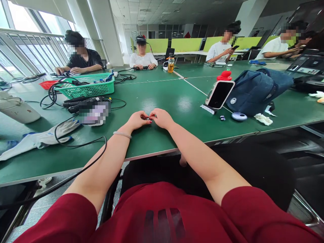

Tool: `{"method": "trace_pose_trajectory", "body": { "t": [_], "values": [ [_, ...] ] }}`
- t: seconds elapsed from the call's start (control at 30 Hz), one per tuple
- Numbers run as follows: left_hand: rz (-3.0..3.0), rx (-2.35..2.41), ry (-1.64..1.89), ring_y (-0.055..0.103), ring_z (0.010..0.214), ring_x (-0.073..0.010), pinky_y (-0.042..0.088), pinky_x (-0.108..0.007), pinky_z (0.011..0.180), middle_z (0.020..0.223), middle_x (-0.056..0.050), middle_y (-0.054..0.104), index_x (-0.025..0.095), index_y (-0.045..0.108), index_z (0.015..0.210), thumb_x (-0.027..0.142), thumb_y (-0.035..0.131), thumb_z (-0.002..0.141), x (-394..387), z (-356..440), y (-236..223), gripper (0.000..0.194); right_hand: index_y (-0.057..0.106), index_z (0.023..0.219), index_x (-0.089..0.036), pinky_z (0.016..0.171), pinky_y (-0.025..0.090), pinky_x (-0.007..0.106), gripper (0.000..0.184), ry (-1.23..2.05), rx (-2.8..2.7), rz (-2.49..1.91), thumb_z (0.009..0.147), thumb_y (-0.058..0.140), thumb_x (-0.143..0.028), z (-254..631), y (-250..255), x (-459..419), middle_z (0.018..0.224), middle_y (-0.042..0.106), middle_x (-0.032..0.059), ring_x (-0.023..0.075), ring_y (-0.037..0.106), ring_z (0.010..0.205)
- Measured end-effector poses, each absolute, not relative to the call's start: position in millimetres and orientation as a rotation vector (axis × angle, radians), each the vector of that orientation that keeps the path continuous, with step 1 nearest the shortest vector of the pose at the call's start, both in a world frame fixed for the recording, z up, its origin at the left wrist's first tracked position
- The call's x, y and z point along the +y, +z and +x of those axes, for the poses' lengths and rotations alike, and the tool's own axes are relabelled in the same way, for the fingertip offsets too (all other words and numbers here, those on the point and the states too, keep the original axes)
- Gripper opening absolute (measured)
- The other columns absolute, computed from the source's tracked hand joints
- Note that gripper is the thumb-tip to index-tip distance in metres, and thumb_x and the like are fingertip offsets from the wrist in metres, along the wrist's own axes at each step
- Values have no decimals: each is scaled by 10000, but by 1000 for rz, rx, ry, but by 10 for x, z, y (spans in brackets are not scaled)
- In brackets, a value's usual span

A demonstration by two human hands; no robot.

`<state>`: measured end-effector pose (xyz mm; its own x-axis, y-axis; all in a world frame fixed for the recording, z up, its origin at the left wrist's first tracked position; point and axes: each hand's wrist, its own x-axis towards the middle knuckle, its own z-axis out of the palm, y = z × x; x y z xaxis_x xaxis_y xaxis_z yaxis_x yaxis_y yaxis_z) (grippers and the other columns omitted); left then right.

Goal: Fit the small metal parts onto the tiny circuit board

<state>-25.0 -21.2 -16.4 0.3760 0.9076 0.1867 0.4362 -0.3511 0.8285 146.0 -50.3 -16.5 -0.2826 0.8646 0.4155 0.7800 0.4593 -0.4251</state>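
My left hand (138,120) and my right hand (162,118) meet over the green table (152,146), close to its front edge. Their fingertips pinch together around one small object (148,118), mostly covered by the fingers. Only a tiny dark and silvery bit of it shows, so its kind cannot be made out. Both hands are closed, thumbs against forefingers. A pale bracelet (122,134) circles my left wrist.
Left lie work gloves (43,136), black cables and a green basket (88,88). A white container (17,108) stands at far left. Right are a propped phone (220,94), a lilac round case (239,116) and a blue backpack (253,89). Several people sit across the table.
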Motion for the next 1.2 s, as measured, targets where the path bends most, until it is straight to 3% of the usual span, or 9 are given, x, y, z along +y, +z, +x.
{"method": "trace_pose_trajectory", "body": {
  "t": [0.5, 0.7, 0.83, 0.97, 1.1, 1.2],
  "values": [
    [1744, 1056, 962, 605, 711, -157, 467, -329, 727, 737, -36, 662, 143, 603, 771, 299, 832, 487, -146, -265, -223, 397, 726, 964, -200, 718, 387, 271, 152, 243, -2061, -1365, 857, 625, -241, 1536, -157, -506, 871, 638, 30, 143, 542, 780],
    [1505, 962, 944, 629, 743, -147, 483, -335, 785, 786, -58, 696, 124, 672, 934, 315, 829, 569, -211, -252, -166, 441, 687, 889, -179, 701, 374, 266, 170, 145, -2043, -1369, 848, 640, -337, 1506, -134, -546, 872, 625, 32, 150, 545, 798],
    [1276, 829, 914, 638, 816, -126, 497, -315, 867, 938, -72, 708, 133, 707, 936, 261, 801, 625, -291, -226, -95, 350, 642, 866, -185, 669, 360, 260, 180, 51, -2050, -1395, 856, 617, -363, 1457, -124, -593, 885, 621, 25, 148, 548, 784],
    [1256, 780, 881, 647, 808, -131, 503, -320, 900, 908, -71, 714, 123, 723, 894, 178, 773, 628, -316, -196, -93, 276, 616, 813, -188, 653, 343, 258, 198, -3, -2099, -1380, 866, 604, -379, 1410, -135, -615, 886, 631, 22, 144, 550, 770],
    [1340, 915, 917, 662, 821, -154, 507, -353, 917, 933, -87, 719, 118, 708, 985, 146, 691, 703, -282, -232, -74, 284, 610, 783, -191, 639, 323, 249, 226, 59, -2096, -1350, 866, 610, -401, 1425, -137, -595, 819, 625, 11, 136, 530, 744],
    [1588, 1368, 989, 661, 922, -208, 482, -385, 953, 1000, -111, 716, 119, 700, 1046, 114, 615, 749, -209, -416, 2, 309, 605, 767, -186, 627, 309, 246, 258, 120, -2053, -1362, 870, 602, -423, 1475, -132, -572, 749, 602, 6, 135, 513, 723]
  ]
}}
